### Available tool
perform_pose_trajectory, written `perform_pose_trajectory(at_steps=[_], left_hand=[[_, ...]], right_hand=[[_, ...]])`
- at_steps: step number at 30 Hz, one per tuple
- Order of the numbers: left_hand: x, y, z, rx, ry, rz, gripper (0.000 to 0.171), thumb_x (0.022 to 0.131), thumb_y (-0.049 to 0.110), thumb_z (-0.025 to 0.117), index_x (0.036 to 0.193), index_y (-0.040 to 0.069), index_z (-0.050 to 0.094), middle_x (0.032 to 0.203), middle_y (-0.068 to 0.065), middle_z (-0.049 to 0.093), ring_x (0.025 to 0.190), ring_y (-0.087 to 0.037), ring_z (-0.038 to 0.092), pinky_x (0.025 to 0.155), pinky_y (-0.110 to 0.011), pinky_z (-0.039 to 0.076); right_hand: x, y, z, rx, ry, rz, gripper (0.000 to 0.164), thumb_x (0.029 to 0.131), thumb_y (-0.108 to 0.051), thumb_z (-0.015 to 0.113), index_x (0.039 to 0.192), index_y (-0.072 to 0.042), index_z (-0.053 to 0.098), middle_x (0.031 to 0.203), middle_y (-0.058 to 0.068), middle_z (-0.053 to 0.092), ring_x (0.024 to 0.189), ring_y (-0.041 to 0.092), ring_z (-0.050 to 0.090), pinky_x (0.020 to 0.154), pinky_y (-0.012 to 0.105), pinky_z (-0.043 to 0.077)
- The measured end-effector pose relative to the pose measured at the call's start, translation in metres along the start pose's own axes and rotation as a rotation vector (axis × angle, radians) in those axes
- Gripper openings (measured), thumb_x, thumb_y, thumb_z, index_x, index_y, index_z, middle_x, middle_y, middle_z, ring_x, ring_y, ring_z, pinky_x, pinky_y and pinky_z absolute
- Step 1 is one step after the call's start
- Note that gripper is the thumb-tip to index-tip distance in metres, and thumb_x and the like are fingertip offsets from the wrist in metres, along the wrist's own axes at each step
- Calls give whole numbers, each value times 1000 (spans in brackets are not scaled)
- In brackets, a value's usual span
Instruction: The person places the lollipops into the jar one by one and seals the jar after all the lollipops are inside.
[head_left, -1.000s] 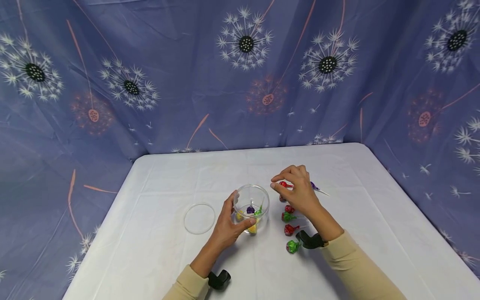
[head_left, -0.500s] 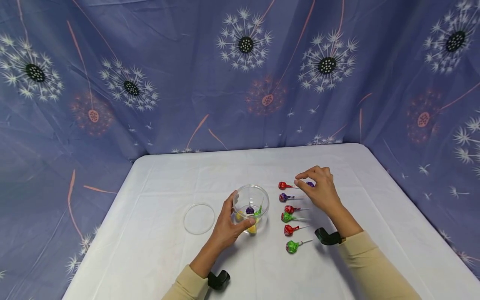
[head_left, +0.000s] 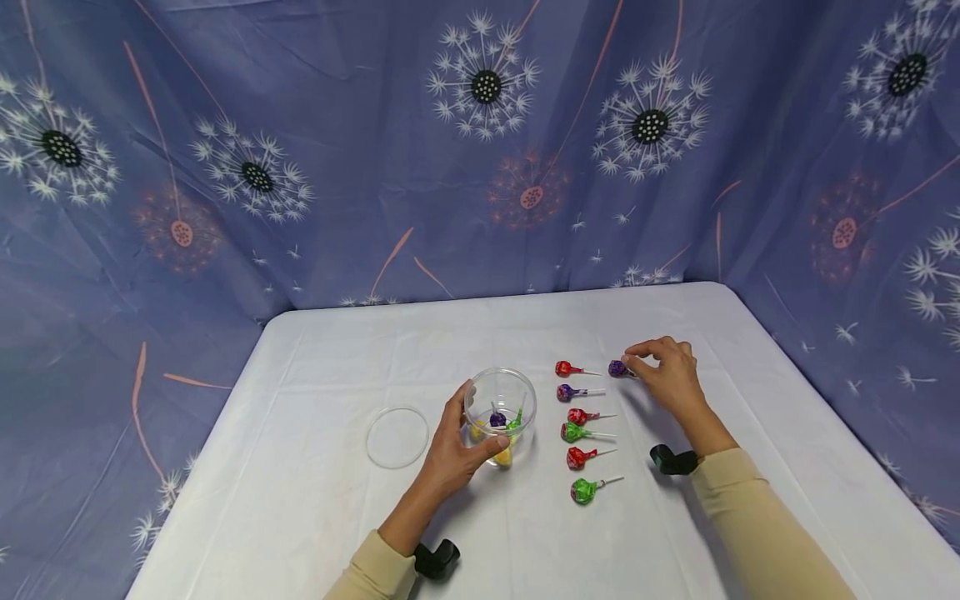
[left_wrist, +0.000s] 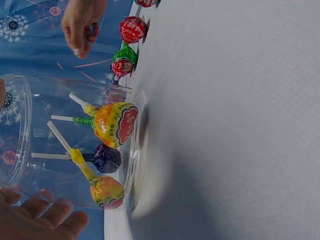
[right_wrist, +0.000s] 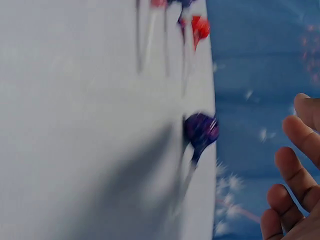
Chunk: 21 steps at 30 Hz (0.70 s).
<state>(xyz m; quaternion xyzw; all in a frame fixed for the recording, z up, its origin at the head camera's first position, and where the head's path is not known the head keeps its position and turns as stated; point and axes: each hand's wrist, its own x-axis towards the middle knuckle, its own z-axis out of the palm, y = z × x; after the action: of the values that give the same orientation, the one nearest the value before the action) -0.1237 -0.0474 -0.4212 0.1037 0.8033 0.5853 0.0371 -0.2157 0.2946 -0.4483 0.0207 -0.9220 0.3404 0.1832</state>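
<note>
One purple-wrapped lollipop (head_left: 618,368), round-headed, lies on the worktop (head_left: 285,500) beside the right hand (head_left: 667,379), whose fingers are parted and hold nothing. Six more lollipops (head_left: 573,432), red, purple and green, form a column between it and the smooth transparent tub (head_left: 501,387), part-filled, which the left hand (head_left: 457,454) grips. Far left: round clear lid (head_left: 397,437).

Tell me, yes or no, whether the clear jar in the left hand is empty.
No, yellow lollipops and a purple lollipop show through the side of the jar.
</note>
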Motion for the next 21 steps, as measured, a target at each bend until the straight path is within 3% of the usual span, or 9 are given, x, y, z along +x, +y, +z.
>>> perform_pose_trajectory(at_steps=[4, 11, 18, 21], left_hand=[[-1, 4, -1, 5, -3, 2, 87, 81, 17, 74, 149, 5, 21, 150, -21, 30, 139, -37, 31, 115, -52, 26], [1, 0, 0, 14, -3, 3, 87, 80, 16, 75, 149, 4, 21, 149, -21, 31, 139, -37, 31, 115, -52, 26], [12, -34, 7, 27, 12, 12, 92, 79, 21, 77, 150, 14, 20, 151, -15, 31, 139, -34, 33, 115, -51, 28], [14, -41, 8, 30, 9, 10, 93, 78, 26, 77, 150, 19, 19, 152, -11, 30, 139, -32, 33, 115, -50, 29]], right_hand=[[0, 18, -2, -33, -15, 52, 24, 89, -26, 65, 98, -5, 70, 103, 20, 59, 93, 33, 43, 86, 53, 27], [-4, 40, -1, -86, -79, 140, 27, 89, -28, 63, 101, -4, 70, 102, 22, 59, 94, 34, 42, 77, 48, 28], [-6, 50, 1, -106, -110, 150, 25, 87, -26, 65, 99, -5, 70, 97, 22, 60, 95, 37, 42, 75, 49, 28], [-6, 53, 2, -109, -136, 163, 24, 87, -27, 65, 98, -6, 70, 97, 22, 60, 94, 38, 42, 76, 50, 27]])
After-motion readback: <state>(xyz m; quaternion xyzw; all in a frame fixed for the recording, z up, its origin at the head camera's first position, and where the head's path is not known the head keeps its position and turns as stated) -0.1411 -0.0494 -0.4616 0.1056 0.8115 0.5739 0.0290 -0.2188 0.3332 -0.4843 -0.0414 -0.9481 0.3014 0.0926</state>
